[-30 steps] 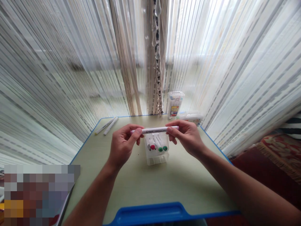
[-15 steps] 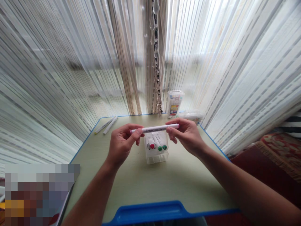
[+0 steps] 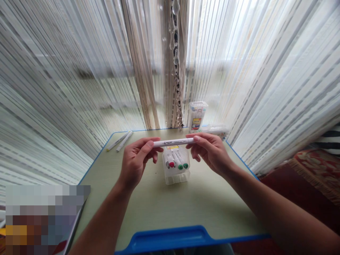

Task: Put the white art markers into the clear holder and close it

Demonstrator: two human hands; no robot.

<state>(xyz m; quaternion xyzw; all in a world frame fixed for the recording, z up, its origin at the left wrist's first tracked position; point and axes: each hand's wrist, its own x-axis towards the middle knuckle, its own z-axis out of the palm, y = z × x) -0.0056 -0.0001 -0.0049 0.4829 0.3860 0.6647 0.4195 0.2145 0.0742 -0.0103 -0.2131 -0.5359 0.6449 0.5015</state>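
Note:
Both hands hold one white marker [image 3: 174, 142] level, above the middle of a pale green table [image 3: 164, 209]. My left hand [image 3: 138, 161] pinches its left end and my right hand [image 3: 209, 150] pinches its right end, so both caps are hidden by fingertips. Just under the marker stands a clear plastic box [image 3: 176, 166] with several white markers in it, showing red and green caps.
Two loose white markers [image 3: 120, 141] lie at the table's far left corner. A clear marker case [image 3: 197, 117] stands at the far edge, with a flat clear lid [image 3: 216, 130] beside it. Striped curtains hang close behind. A blue tray edge [image 3: 170, 238] borders the table's near side.
The marker has risen slightly. My fingertips have slid over both ends, so the pink caps seen earlier are now covered.

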